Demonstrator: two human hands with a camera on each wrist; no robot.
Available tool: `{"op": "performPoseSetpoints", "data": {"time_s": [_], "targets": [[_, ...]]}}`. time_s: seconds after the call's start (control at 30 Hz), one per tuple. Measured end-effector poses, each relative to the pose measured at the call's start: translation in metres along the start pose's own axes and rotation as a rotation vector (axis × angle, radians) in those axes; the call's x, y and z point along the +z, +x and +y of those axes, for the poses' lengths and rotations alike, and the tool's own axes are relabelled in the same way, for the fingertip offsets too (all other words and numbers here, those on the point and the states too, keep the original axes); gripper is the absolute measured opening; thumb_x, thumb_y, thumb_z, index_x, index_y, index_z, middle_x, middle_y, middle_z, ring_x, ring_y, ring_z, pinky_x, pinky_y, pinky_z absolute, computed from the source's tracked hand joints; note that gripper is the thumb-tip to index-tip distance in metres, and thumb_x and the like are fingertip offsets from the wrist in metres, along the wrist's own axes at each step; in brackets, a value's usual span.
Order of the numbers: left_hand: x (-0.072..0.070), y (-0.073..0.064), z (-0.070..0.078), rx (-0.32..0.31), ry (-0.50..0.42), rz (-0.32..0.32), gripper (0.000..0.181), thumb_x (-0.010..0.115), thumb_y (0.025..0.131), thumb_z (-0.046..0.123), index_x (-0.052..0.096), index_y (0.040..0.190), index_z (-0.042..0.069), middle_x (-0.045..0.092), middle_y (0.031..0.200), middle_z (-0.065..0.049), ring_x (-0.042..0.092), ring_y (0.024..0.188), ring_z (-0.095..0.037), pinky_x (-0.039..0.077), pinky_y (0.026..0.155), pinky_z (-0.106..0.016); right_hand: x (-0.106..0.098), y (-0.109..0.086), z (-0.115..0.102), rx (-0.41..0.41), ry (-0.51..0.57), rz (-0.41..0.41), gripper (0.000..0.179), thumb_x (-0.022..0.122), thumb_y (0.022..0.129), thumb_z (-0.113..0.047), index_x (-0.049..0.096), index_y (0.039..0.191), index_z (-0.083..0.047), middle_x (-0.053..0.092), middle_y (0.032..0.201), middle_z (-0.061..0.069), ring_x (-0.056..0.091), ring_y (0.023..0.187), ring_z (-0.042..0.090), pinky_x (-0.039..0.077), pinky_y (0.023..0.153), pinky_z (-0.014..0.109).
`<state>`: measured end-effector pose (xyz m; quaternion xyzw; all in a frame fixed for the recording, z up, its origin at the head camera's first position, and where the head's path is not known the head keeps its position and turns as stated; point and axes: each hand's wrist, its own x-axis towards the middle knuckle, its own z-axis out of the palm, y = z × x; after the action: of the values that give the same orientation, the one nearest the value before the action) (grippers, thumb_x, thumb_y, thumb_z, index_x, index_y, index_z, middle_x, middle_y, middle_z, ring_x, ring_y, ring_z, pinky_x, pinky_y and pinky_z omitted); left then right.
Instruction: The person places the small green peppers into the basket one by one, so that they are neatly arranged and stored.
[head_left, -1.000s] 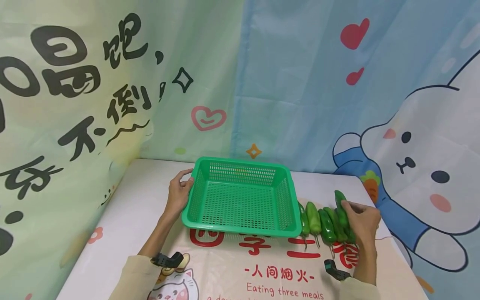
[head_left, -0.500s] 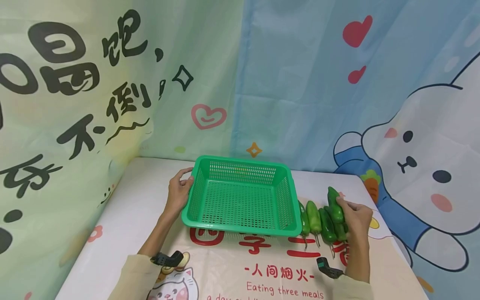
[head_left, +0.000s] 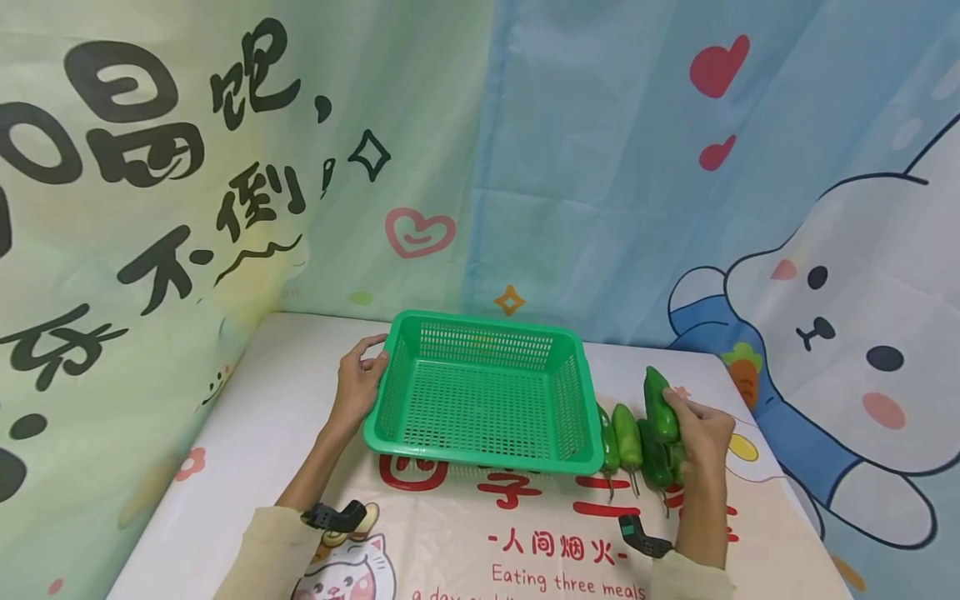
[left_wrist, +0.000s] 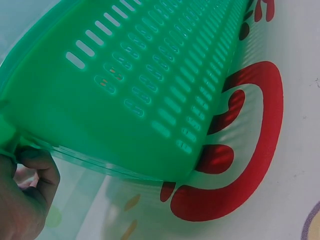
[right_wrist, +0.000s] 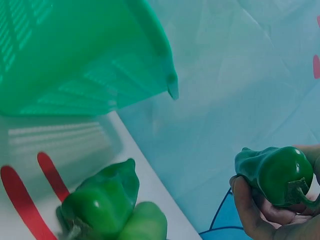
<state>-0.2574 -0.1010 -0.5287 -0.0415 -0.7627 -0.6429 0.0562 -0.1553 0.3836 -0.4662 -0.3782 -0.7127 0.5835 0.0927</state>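
Observation:
A green plastic basket (head_left: 480, 462) with slotted walls stands mid-table. My left hand (head_left: 356, 387) grips the basket's left rim, with fingers curled round the edge in the left wrist view. My right hand (head_left: 705, 429) holds a green pepper (head_left: 658, 404) up over the other peppers, to the right of the basket. In the right wrist view the held pepper (right_wrist: 282, 175) has its stem pointing back toward the palm. Below it, several green peppers lie in a row, among them a lighter pepper (head_left: 627, 437) and a dark pepper (head_left: 655, 462). The right hand partly hides the row's right end.
A printed mat (head_left: 555, 508) with red characters covers the white table (head_left: 225, 433). A decorated curtain (head_left: 585, 183) hangs close behind the table and along its left. The leftmost pepper (head_left: 607, 442) lies against the basket's right side.
My right hand has lifted the pepper out of the right end of the row and moved it left and slightly up toward the basket. My left hand and the basket stay put.

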Motion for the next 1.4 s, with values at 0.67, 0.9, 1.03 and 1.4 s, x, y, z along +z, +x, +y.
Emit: {"op": "performPoseSetpoints", "data": {"time_s": [0.67, 0.9, 1.03, 1.4], "targets": [[-0.001, -0.002, 0.002, -0.005, 0.000, 0.000, 0.040, 0.052, 0.117, 0.017, 0.057, 0.155, 0.006, 0.077, 0.101, -0.036, 0.074, 0.066, -0.018, 0.059, 0.057, -0.024, 0.025, -0.024, -0.007, -0.045, 0.001, -0.001, 0.078, 0.073, 0.101, -0.054, 0.060, 0.152, 0.004, 0.053, 0.144, 0.015, 0.053, 0.118, 0.020, 0.049, 0.068, 0.010], [0.000, -0.001, 0.000, -0.009, -0.004, 0.001, 0.040, 0.053, 0.117, 0.018, 0.058, 0.154, 0.007, 0.077, 0.101, -0.036, 0.073, 0.065, -0.014, 0.059, 0.057, -0.024, 0.032, -0.029, -0.013, -0.050, 0.020, -0.016, 0.073, 0.073, 0.102, -0.051, 0.062, 0.151, 0.002, 0.050, 0.154, 0.019, 0.053, 0.118, 0.020, 0.050, 0.069, 0.009], [0.000, 0.000, 0.001, -0.003, -0.002, 0.002, 0.040, 0.053, 0.117, 0.018, 0.058, 0.154, 0.007, 0.077, 0.102, -0.036, 0.073, 0.065, -0.013, 0.059, 0.057, -0.024, 0.035, -0.034, -0.017, -0.068, 0.037, -0.029, 0.071, 0.073, 0.103, -0.050, 0.062, 0.150, 0.002, 0.041, 0.166, 0.019, 0.051, 0.128, 0.022, 0.050, 0.071, 0.008], [0.001, 0.000, 0.000, -0.006, 0.002, 0.002, 0.040, 0.052, 0.117, 0.019, 0.058, 0.155, 0.007, 0.077, 0.102, -0.036, 0.074, 0.066, -0.014, 0.060, 0.058, -0.025, 0.053, -0.049, -0.017, -0.167, 0.102, -0.046, 0.064, 0.079, 0.101, -0.041, 0.067, 0.141, 0.007, 0.062, 0.142, 0.017, 0.060, 0.104, 0.006, 0.052, 0.076, 0.010]]}}
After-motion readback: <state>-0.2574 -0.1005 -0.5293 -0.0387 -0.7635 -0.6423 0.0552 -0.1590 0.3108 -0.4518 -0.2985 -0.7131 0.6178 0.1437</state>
